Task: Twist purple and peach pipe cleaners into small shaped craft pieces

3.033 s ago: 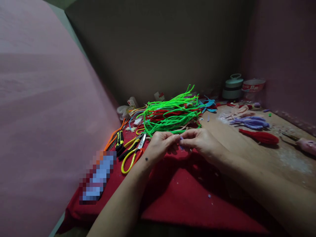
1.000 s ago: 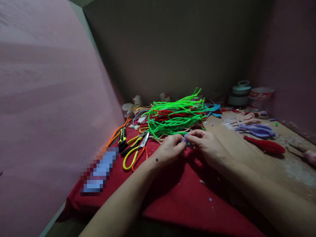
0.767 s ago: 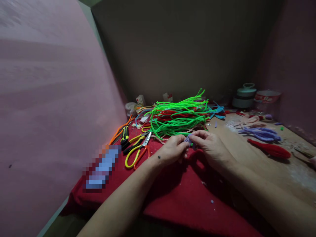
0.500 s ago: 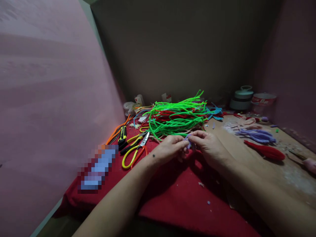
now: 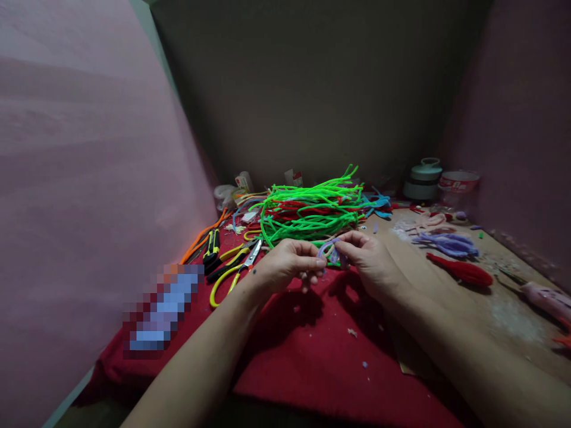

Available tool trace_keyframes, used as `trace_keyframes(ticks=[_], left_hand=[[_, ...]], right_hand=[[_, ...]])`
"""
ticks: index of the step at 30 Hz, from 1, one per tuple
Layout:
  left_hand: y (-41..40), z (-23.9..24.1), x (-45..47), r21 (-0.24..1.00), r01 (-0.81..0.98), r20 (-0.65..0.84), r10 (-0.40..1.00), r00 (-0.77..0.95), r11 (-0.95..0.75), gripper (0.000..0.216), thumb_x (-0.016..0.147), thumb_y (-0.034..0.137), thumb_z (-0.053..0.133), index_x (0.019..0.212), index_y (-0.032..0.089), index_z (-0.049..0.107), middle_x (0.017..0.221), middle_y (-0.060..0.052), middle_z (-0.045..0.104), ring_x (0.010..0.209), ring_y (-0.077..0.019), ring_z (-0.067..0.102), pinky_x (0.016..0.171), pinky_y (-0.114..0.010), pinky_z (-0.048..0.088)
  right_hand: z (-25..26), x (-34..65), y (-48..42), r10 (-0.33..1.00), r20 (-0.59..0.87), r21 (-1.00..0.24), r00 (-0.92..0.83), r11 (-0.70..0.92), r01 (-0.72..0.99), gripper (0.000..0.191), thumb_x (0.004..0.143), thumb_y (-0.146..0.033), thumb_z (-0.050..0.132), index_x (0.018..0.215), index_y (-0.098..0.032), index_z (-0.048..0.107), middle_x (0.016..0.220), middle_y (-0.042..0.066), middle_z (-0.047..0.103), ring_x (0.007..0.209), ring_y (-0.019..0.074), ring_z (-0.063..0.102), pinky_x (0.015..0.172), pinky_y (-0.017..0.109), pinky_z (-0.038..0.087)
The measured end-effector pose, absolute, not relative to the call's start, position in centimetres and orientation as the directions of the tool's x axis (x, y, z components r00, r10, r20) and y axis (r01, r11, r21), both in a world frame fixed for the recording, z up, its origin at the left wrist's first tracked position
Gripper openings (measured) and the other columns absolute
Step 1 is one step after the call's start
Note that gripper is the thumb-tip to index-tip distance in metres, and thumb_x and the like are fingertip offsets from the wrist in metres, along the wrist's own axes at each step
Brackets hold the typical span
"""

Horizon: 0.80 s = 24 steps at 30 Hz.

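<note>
A short length of purple pipe cleaner (image 5: 331,245) arches between my two hands, above the red cloth. My left hand (image 5: 297,261) pinches one end between thumb and forefinger, its other fingers loosely curled below. My right hand (image 5: 363,252) grips the other end with thumb and fingertips, and more purple fuzzy strands hang by its fingers. Just behind the hands lies a large heap of green pipe cleaners (image 5: 312,223), with red ones (image 5: 294,208) mixed in. Scissors with yellow handles (image 5: 223,285) rest left of my left hand.
Pliers (image 5: 229,261) and a black-yellow utility knife (image 5: 212,245) lie at the left on the red cloth (image 5: 312,362). On the right board (image 5: 401,285) are purple pipe cleaners (image 5: 450,244) and a red fuzzy piece (image 5: 461,270). A lidded container (image 5: 423,178) stands behind; walls enclose three sides.
My hands have drawn apart a little, so the purple pipe cleaner now shows as an arch between them. The view has shifted slightly to the right.
</note>
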State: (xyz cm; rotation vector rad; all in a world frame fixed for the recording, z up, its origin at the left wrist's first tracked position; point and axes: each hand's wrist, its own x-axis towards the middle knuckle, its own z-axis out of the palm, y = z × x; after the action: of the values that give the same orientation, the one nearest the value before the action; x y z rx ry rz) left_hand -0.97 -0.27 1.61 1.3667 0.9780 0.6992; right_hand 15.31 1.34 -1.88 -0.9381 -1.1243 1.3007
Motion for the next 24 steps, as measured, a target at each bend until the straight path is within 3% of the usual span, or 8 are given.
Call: trace_keyframes(ticks=[6,11,13,16,19,24], left_hand=[[-1.2,1.4,1.2,0.999,0.043,-0.003,0.974,0.227,-0.006,0.02,0.064,0.024,0.067,0.073,0.011,0.055,0.057,-0.001,0.06,0.047,-0.0103,0.056,0.046,-0.024,0.047],[-1.2,0.4,1.6,0.953,0.239,0.157,0.977,0.147,-0.189,0.009,0.07,0.021,0.061,0.071,0.013,0.056,0.058,0.001,0.059,0.049,-0.0089,0.053,0.049,-0.021,0.044],[-1.1,-0.1,1.3,0.872,0.384,0.253,0.951,0.179,-0.304,0.005,0.073,0.02,0.058,0.073,0.015,0.059,0.062,0.001,0.059,0.054,-0.0091,0.054,0.054,-0.021,0.044],[-1.2,-0.5,0.9,0.643,0.573,0.429,0.859,0.28,-0.508,0.01,0.078,0.019,0.053,0.073,0.017,0.061,0.072,-0.001,0.06,0.066,-0.0103,0.054,0.063,-0.021,0.042],[-1.4,-0.7,0.7,0.441,0.691,0.481,0.801,0.357,-0.573,0.018,0.084,0.024,0.046,0.075,0.018,0.061,0.077,-0.003,0.057,0.07,-0.0108,0.053,0.065,-0.021,0.04],[-1.6,-0.4,1.0,0.359,0.732,0.478,0.788,0.389,-0.579,0.022,0.088,0.026,0.039,0.08,0.017,0.057,0.08,-0.004,0.055,0.072,-0.012,0.051,0.066,-0.022,0.039]], right_hand=[[-1.8,15.2,1.0,0.997,0.074,-0.971,-0.017,0.068,-0.231,0.019,0.061,-0.03,0.066,0.066,-0.016,0.055,0.057,-0.003,0.057,0.05,0.0089,0.049,0.05,0.023,0.04],[-1.6,15.1,0.7,0.997,0.068,-0.96,-0.046,0.053,-0.274,0.016,0.062,-0.027,0.066,0.066,-0.016,0.055,0.054,-0.003,0.057,0.045,0.0086,0.049,0.048,0.023,0.041],[-1.6,15.0,0.7,0.995,0.072,-0.955,-0.066,0.05,-0.293,0.015,0.062,-0.025,0.065,0.066,-0.016,0.054,0.054,-0.002,0.058,0.044,0.0088,0.05,0.047,0.023,0.041],[-1.7,15.0,0.7,0.995,0.066,-0.95,-0.074,0.04,-0.309,0.013,0.063,-0.024,0.065,0.066,-0.016,0.055,0.053,-0.002,0.059,0.044,0.009,0.051,0.046,0.023,0.041],[-1.7,14.9,0.7,0.997,0.051,-0.951,-0.065,0.028,-0.308,0.011,0.062,-0.021,0.065,0.064,-0.016,0.056,0.05,-0.002,0.058,0.043,0.0087,0.05,0.045,0.022,0.041],[-1.4,15.0,0.7,0.996,-0.02,-0.924,-0.086,-0.052,-0.38,0.016,0.057,-0.023,0.069,0.062,-0.015,0.056,0.051,-0.002,0.057,0.044,0.0092,0.051,0.045,0.023,0.043]])
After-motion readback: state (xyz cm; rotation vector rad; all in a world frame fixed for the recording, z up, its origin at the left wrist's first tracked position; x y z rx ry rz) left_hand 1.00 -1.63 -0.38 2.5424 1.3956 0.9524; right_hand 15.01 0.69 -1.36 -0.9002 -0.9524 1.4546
